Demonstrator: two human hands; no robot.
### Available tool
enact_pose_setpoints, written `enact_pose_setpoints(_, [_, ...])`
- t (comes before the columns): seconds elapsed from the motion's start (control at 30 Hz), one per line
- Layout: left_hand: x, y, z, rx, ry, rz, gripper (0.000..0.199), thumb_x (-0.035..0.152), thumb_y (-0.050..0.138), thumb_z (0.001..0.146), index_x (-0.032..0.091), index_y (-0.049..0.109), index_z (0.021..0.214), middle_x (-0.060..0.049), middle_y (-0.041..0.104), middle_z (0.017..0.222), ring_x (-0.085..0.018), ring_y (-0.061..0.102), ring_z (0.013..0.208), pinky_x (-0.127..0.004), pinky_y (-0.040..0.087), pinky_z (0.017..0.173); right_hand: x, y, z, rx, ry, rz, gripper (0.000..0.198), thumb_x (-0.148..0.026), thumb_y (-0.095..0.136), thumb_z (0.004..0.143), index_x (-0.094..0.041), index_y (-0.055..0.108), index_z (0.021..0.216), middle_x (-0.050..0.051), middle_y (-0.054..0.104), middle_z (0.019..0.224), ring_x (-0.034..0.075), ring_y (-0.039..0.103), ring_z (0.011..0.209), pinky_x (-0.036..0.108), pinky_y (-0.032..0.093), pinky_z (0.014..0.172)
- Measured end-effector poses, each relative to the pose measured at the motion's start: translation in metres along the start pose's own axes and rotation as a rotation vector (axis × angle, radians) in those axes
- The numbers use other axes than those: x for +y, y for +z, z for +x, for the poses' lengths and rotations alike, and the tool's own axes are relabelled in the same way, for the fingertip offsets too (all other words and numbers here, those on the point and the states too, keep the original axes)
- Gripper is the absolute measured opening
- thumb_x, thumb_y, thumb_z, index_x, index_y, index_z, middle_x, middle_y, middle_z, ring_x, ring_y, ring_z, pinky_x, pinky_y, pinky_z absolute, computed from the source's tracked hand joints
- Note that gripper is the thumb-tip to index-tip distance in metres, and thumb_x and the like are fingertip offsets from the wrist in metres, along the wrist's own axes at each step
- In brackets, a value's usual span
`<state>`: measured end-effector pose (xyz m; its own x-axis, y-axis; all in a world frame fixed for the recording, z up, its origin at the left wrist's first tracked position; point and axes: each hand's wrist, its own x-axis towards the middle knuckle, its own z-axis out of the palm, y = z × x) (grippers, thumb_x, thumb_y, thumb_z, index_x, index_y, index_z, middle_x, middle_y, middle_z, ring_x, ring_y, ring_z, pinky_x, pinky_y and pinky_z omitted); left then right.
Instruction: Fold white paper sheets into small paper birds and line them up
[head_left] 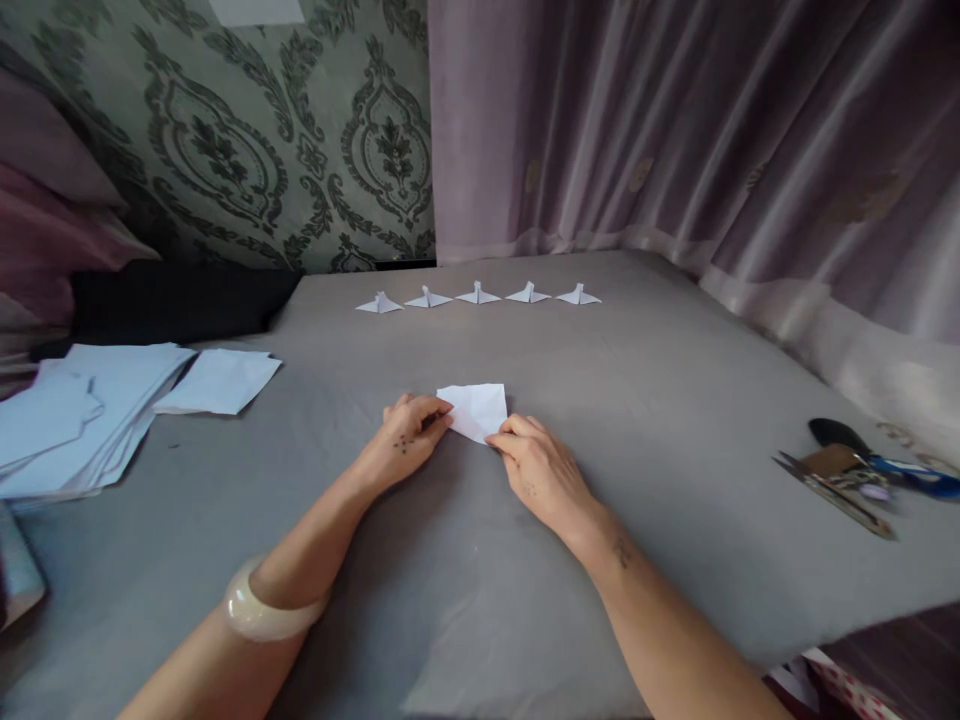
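A small white sheet of paper point(476, 408) is between my two hands at the middle of the table, its far edge uneven. My left hand point(409, 432) pinches its left side between thumb and fingers. At its near right corner, the fingers of my right hand point(538, 462) are closed on the paper. Beyond it stands a row of several folded white paper birds point(478, 293), spaced evenly, with wings spread.
A stack of white paper point(142, 400) lies on the left with a smaller sheet pile point(221, 382) beside it, in front of a black cloth point(172, 300). Blue-handled scissors point(915, 475) and a pointed metal tool point(832, 495) lie on the right of the grey-covered table point(675, 400).
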<state>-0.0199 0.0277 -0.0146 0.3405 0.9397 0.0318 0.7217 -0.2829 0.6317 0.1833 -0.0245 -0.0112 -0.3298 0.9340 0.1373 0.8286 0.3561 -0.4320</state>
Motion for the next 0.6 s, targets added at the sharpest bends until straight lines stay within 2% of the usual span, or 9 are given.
enact_pose_setpoints(0.23, [-0.003, 0.000, 0.002, -0.023, 0.245, -0.173, 0.024, 0.023, 0.040, 0.094, 0.018, 0.063, 0.100, -0.006, 0.063, 0.096, -0.016, 0.059, 0.086, -0.028, 0.046, 0.078, -0.003, 0.000, -0.001, -0.037, -0.055, -0.086, 0.039, -0.005, 0.039, 0.091, -0.024, 0.067, 0.109, 0.005, 0.059, 0.095, 0.017, 0.050, 0.086, 0.028, 0.043, 0.072])
enact_pose_setpoints(0.3, [0.001, 0.002, 0.001, -0.003, 0.303, -0.180, 0.025, 0.020, 0.039, 0.095, 0.019, 0.063, 0.104, -0.006, 0.062, 0.100, -0.016, 0.060, 0.092, -0.028, 0.047, 0.082, -0.003, 0.000, -0.002, -0.051, -0.066, -0.091, 0.039, -0.005, 0.038, 0.091, -0.024, 0.066, 0.110, 0.006, 0.059, 0.097, 0.018, 0.050, 0.088, 0.029, 0.043, 0.074])
enact_pose_setpoints(0.4, [0.005, 0.009, 0.000, 0.044, 0.375, -0.210, 0.030, 0.015, 0.038, 0.095, 0.021, 0.054, 0.119, -0.009, 0.054, 0.119, -0.015, 0.060, 0.099, -0.030, 0.048, 0.088, -0.003, -0.001, -0.001, -0.070, -0.070, -0.096, 0.038, -0.005, 0.039, 0.091, -0.023, 0.066, 0.111, 0.006, 0.059, 0.099, 0.019, 0.051, 0.091, 0.030, 0.043, 0.078])
enact_pose_setpoints(0.5, [0.004, 0.019, -0.001, 0.117, 0.382, -0.293, 0.038, 0.013, 0.039, 0.094, 0.022, 0.041, 0.130, -0.013, 0.038, 0.131, -0.014, 0.061, 0.099, -0.032, 0.052, 0.088, -0.003, -0.002, -0.001, -0.086, -0.068, -0.084, 0.038, -0.005, 0.039, 0.091, -0.022, 0.065, 0.112, 0.006, 0.059, 0.101, 0.019, 0.052, 0.093, 0.030, 0.043, 0.081])
enact_pose_setpoints(0.6, [0.002, 0.027, -0.001, 0.224, 0.330, -0.340, 0.035, 0.014, 0.047, 0.090, 0.022, 0.042, 0.124, -0.011, 0.036, 0.126, -0.013, 0.062, 0.096, -0.032, 0.056, 0.083, -0.002, -0.002, 0.000, -0.086, -0.073, -0.054, 0.038, -0.005, 0.038, 0.091, -0.022, 0.066, 0.112, 0.006, 0.059, 0.102, 0.018, 0.052, 0.094, 0.030, 0.043, 0.082])
